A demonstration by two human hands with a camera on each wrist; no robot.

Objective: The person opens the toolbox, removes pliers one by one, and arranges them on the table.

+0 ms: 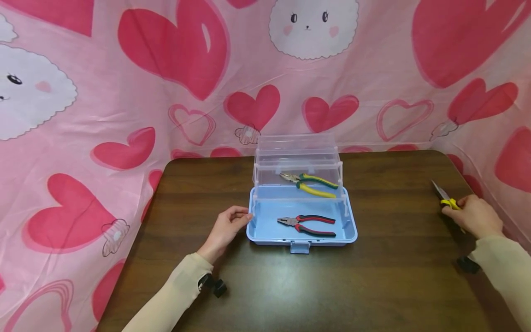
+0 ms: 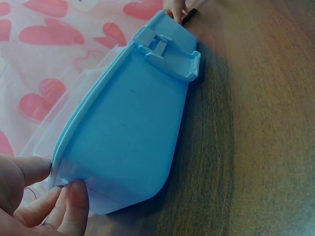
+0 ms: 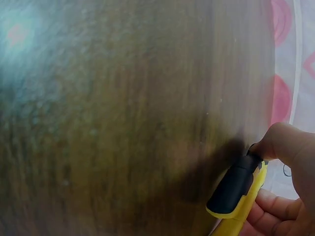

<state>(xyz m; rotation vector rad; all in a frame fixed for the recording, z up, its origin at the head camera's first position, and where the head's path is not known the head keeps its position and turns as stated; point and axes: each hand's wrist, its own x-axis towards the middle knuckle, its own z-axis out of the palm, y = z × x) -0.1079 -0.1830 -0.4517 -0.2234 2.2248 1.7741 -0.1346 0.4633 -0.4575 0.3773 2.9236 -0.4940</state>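
Note:
An opened light-blue toolbox stands mid-table with its clear lid raised. My left hand pinches the box's left edge, thumb at the rim and fingertips against the side wall. Inside on the floor of the box lie pliers with red-and-black handles. Green-and-yellow-handled pliers rest on the clear raised tray behind them. Far to the right, my right hand grips needle-nose pliers with yellow-and-black handles, nose pointing away; its fingers partly hide the handles.
The brown wooden table reaches around the box on all sides. Pink heart-print cloth hangs behind and along both sides. An unfastened latch projects from the box's front wall.

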